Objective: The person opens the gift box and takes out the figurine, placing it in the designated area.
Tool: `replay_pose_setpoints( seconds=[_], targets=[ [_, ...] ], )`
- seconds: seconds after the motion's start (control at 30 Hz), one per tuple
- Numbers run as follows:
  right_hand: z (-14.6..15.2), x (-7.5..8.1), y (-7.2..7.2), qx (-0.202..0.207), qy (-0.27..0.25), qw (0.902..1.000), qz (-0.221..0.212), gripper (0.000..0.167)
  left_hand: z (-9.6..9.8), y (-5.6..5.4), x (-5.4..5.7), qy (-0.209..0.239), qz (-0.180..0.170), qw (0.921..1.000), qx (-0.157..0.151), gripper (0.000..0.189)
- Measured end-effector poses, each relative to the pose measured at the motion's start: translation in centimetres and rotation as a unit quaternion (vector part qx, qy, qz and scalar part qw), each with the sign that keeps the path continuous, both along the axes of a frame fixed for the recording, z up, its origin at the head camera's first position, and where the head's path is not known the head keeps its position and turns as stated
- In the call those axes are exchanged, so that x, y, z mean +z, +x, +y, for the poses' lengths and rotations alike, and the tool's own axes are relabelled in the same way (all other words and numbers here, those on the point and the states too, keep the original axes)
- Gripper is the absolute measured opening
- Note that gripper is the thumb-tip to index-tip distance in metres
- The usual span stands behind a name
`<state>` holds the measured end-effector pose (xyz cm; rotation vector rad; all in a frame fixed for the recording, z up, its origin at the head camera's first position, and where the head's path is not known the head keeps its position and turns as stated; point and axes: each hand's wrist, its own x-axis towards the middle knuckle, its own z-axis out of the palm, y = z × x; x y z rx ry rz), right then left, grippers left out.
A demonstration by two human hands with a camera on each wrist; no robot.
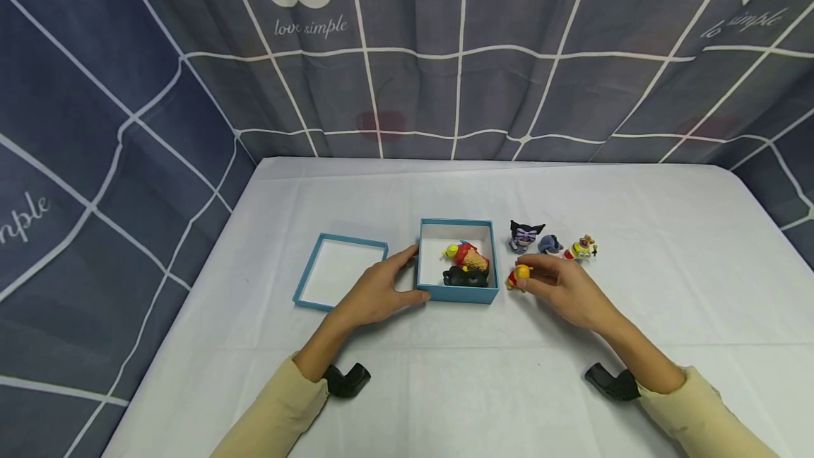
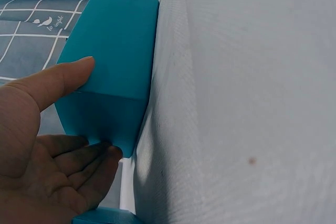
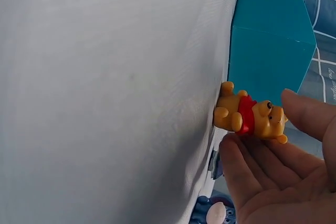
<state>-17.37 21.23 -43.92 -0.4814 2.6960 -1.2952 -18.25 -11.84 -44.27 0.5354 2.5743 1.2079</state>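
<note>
My left hand [image 1: 379,287] holds a blue open-topped box [image 1: 459,294] by its left corner, thumb on the front wall and fingers along the left side. Inside the box lie a figurine in red and yellow [image 1: 469,256] and a black one [image 1: 464,277]. Just right of the box, my right hand [image 1: 566,290] holds a yellow bear figurine in a red shirt [image 3: 247,115]. The bear is upright at the tabletop, its head between thumb and fingers. In the right wrist view its face and shirt show plainly.
A shallow blue-rimmed lid [image 1: 340,271] lies left of the box, beside my left hand. Behind my right hand are a black-eared figurine [image 1: 523,237], a small blue figurine [image 1: 550,244] and a multicoloured one [image 1: 581,248]. A grid-patterned curtain [image 1: 407,90] hangs behind the white-covered table [image 1: 470,380].
</note>
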Motion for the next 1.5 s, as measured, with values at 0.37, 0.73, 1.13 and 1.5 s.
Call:
replay_pose_setpoints(
  seconds=[0.37, 0.73, 1.13, 1.5],
  targets=[
    [-0.5, 0.4, 0.5, -0.011, -0.03, 0.9979, 0.056, 0.039, 0.0, 0.0, 0.0, 0.002, -0.003, 1.0, 0.0, 0.088],
    [-2.2, 1.9, 1.2, -0.003, -0.092, 0.9888, 0.118, 0.035, 0.1, 0.0, -0.2, 0.004, 0.0, 1.0, -0.003, 0.088],
    [-5.2, 2.6, -0.1, 0.063, -0.024, 0.9873, 0.144, 0.027, 0.0, -0.1, -0.2, -0.003, 0.003, 1.0, -0.001, 0.088],
    [-8.5, 3.2, -2.2, 0.144, 0.015, 0.9861, 0.082, 0.024, -0.2, -0.2, -0.3, 0.0, 0.008, 0.9999, -0.007, 0.088]
  ],
)
